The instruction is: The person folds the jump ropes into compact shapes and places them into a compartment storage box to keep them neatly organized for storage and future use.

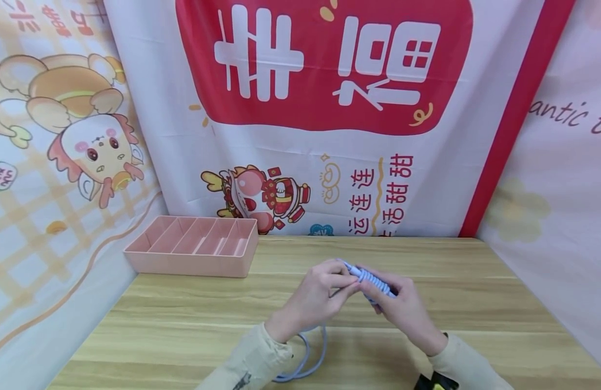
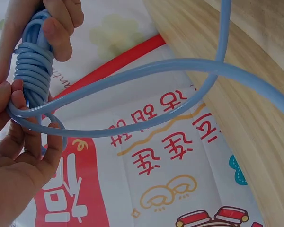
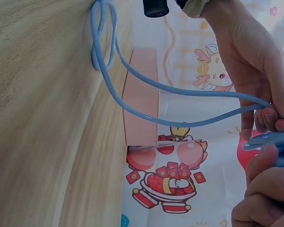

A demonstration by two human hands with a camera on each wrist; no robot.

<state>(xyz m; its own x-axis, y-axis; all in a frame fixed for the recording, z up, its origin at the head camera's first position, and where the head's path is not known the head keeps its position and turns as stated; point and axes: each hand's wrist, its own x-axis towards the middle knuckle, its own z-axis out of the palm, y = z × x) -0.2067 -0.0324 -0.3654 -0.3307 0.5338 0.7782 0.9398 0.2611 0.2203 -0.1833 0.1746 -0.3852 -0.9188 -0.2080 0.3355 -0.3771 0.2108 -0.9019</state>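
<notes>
A light blue cord is gathered in a long bundle (image 1: pixel 375 283), with several tight turns wound round its middle. My right hand (image 1: pixel 403 303) grips this bundle at its right end. Close against the other end, my left hand (image 1: pixel 325 287) pinches the cord between thumb and fingers. In the left wrist view the wound turns (image 2: pixel 33 71) lie side by side, and a slack loop (image 2: pixel 132 75) runs out from the left fingers. Two strands (image 3: pixel 180 123) sag from the left hand to the table in the right wrist view, where the right hand (image 3: pixel 265 198) covers much of the bundle.
A pink box (image 1: pixel 193 264) with several compartments stands at the table's back left. Loose cord (image 1: pixel 324 346) lies on the wooden table (image 1: pixel 183 314) beneath the left forearm. Printed cloth walls (image 1: pixel 330 146) enclose the back and both sides.
</notes>
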